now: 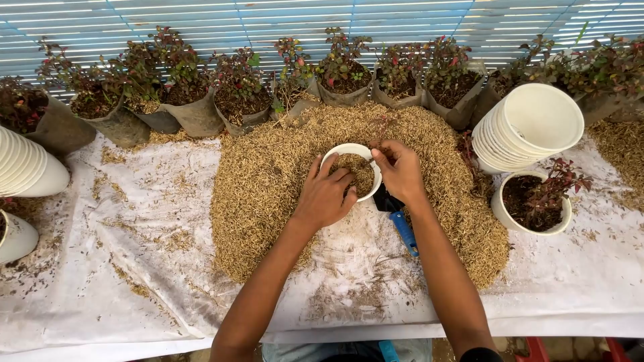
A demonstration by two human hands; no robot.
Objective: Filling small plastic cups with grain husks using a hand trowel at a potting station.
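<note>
White plastic pot (367, 175) part-filled with rice husk, atop husk heap (268, 201). Left hand (325, 198) clasps near rim; right hand (400, 171) pinches seedling stem (380, 134) at far rim. Pot likely light, rigid; rim best hold. Blue-handled trowel (402, 228) beside.

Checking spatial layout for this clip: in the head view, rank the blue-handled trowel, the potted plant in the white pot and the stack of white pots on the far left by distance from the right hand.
1. Blue-handled trowel: just below the right hand.
2. Potted plant in white pot: farther right.
3. Stack of white pots: far left edge.
</note>
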